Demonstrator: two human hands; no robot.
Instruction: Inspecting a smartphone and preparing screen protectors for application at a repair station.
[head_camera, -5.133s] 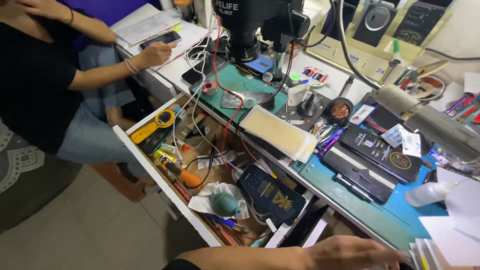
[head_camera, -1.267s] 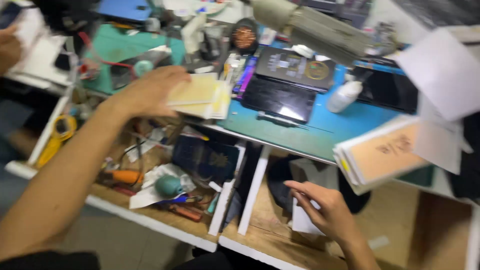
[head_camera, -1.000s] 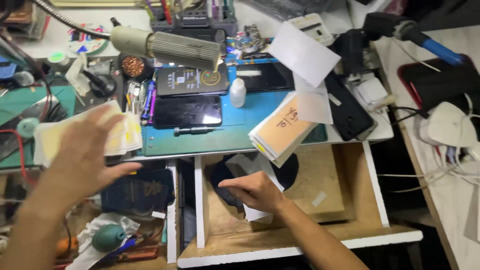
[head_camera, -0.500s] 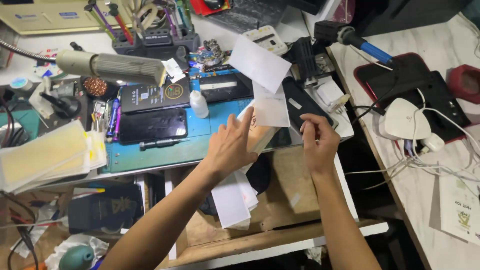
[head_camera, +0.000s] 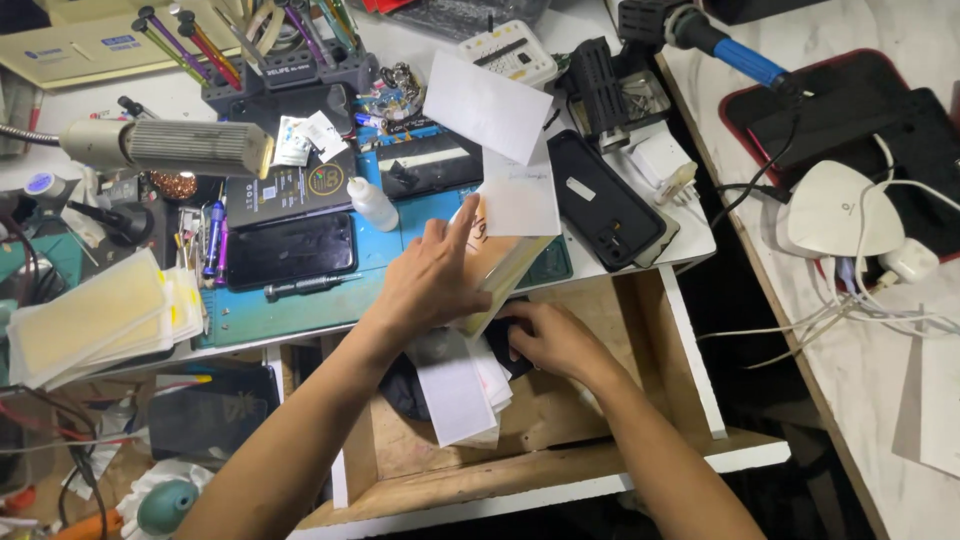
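My left hand (head_camera: 430, 285) lies on a flat beige box (head_camera: 505, 262) that tilts over the desk's front edge, fingers spread across its top and index finger stretched out. A white card (head_camera: 520, 200) rests on the box's far end. My right hand (head_camera: 548, 340) is down in the open wooden drawer (head_camera: 600, 440), just under the box. Its fingertips are against a black object (head_camera: 405, 385) and are partly hidden. White paper slips (head_camera: 455, 395) lie in the drawer beside both hands.
A blue work mat (head_camera: 300, 310) holds dark phones, a small white bottle (head_camera: 375, 205) and a screwdriver. A lamp head (head_camera: 170, 148) hangs at the left above a stack of yellow sheets (head_camera: 95, 320). A tool rack (head_camera: 280, 70), black phone (head_camera: 605, 200) and white charger with cables (head_camera: 850, 210) lie around.
The view swung from the left drawer to the right one. My left hand left the yellow sheets for the beige box. My right hand dropped from the white card into the drawer.
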